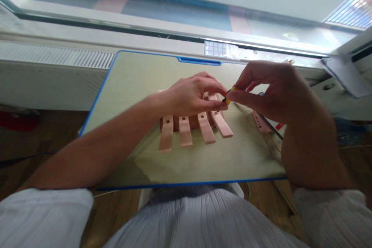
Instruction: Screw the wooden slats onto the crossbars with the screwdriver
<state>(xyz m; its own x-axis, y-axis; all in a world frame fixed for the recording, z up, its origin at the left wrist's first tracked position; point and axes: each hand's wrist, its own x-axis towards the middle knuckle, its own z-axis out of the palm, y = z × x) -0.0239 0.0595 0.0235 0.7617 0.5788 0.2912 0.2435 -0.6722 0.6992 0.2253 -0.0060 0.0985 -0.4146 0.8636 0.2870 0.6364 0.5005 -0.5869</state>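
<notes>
My left hand and my right hand meet above a small desk with a blue rim. Both pinch a small yellow and black object between their fingertips; I cannot make out what it is. Beneath my left hand lie several flat wooden strips with holes, fanned out toward me. A further pink strip lies under my right hand, beside a thin dark rod.
A white windowsill and a window run behind the desk. A radiator grille is at the left. White papers lie on a surface at the right. Wooden floor shows on both sides.
</notes>
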